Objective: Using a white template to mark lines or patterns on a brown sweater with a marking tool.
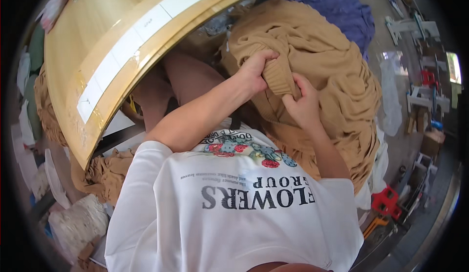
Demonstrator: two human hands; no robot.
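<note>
A big heap of tan ribbed knit fabric (337,72) lies to the right of the table, beside my legs. Near its left side, my left hand (257,70) is closed on a folded ribbed band (280,78) of this knit, thumb on top. On the band's right end my right hand (303,101) pinches the edge between thumb and fingers. The band is stretched between both hands. Whether it is a cuff or a hem I cannot tell.
A wooden table (105,25) with a white paper strip (141,28) taped along its curved edge stands at the front left. Purple fabric (337,8) lies beyond the tan heap. More tan cloth (107,174) is at the left. A red stool (387,201) stands at right.
</note>
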